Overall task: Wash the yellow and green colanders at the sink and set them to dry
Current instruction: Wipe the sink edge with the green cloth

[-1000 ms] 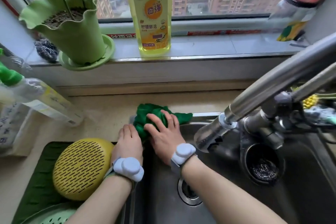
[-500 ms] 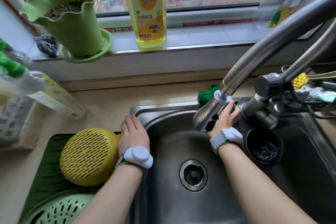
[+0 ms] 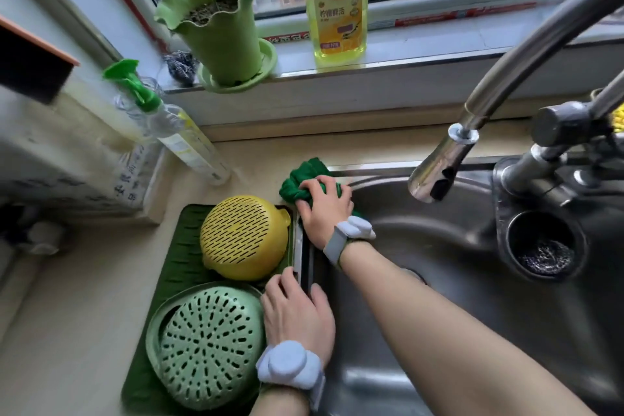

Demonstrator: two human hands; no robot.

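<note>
both colanders lie upside down, likely to drain, on the green mat (image 3: pixel 175 246) left of the sink (image 3: pixel 472 246): yellow colander (image 3: pixel 244 236) behind, green colander (image 3: pixel 209 344) in front. right hand (image 3: pixel 324 206) clutches a green cloth (image 3: pixel 304 179) at the sink's back-left corner; left hand (image 3: pixel 297 314) rests flat on its rim.

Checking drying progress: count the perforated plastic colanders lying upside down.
2. The yellow perforated plastic colander lies on the dark green ribbed drying mat, farther back; the pale green perforated plastic colander lies nearer.
</note>
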